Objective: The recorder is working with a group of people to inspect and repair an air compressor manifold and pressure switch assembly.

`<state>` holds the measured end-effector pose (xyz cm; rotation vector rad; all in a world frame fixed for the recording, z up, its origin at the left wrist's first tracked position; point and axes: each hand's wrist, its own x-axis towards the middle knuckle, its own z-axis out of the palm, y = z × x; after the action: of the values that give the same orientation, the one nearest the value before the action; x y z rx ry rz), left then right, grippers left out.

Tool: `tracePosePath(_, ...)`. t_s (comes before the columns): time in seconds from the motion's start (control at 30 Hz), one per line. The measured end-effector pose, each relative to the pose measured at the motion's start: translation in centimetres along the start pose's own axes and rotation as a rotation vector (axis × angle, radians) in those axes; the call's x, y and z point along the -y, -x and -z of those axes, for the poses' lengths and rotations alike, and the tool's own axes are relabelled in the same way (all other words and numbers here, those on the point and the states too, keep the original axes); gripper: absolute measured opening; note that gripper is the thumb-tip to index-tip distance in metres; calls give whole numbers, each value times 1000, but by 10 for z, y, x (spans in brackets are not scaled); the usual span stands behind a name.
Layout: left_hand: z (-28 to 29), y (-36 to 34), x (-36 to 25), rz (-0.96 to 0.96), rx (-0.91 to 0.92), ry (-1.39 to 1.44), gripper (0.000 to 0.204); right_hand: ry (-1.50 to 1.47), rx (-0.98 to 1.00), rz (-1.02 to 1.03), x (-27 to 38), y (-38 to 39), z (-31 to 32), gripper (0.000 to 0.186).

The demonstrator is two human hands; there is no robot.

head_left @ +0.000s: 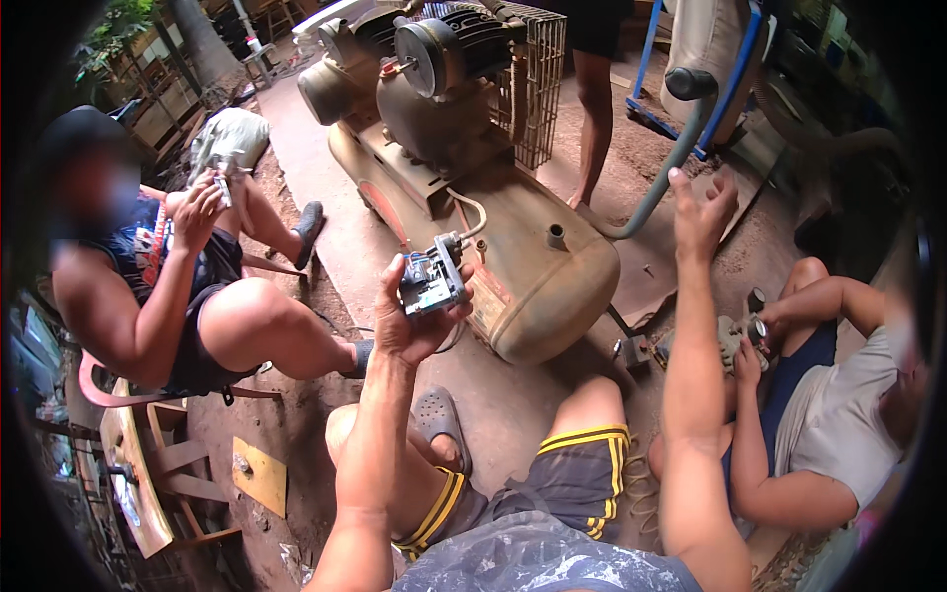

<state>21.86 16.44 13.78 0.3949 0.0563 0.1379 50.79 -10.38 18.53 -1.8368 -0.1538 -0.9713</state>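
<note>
My left hand (402,326) grips a metal switch housing (430,280) with its inner parts exposed, held over the tan compressor tank (552,296) near a short hose coming from a fitting on it. My right hand (702,207) is raised to the right of the tank, near a thick grey hose (681,148), with thumb and loosely bent fingers apart and nothing visible in them. The pump head and motor (424,89) sit on top of the tank beside a wire guard (541,89).
A seated person (128,306) at left holds a small item. Another person (829,424) at right handles metal parts. A standing person's leg (595,118) is behind the tank. A wooden piece (133,483), yellow plate (258,493) and blue-framed object (705,74) surround the work area.
</note>
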Motion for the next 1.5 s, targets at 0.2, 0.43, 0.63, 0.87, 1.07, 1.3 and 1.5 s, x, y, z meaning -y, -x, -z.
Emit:
tracePosePath(0.2, 9, 18, 1, 40, -58, 31, 65, -516, 503, -330, -34, -14, -58, 29)
tracePosePath(0.43, 32, 35, 12, 5, -100, 133, 66, -467, 309, -71, -65, -6, -87, 21)
tracePosePath(0.63, 27, 33, 11, -59, -243, 49, 60, -390, 256, -128, -67, -4, -87, 23)
tracePosePath(0.87, -32, -39, -41, -108, -460, -1076, 39, -338, 213, -188, -67, -3, -89, 24)
tracePosePath(1.07, -51, -141, -35, 204, -434, -972, 43, -354, 181, -142, -72, -1, -96, 17)
tracePosePath(1.3, -33, -190, 14, 383, -161, -1038, 57, -198, 117, -95, -53, 1, -84, 18)
tracePosePath(1.5, -30, -194, 7, 12, 98, -1750, 73, -203, 146, -205, -41, -1, -78, 18)
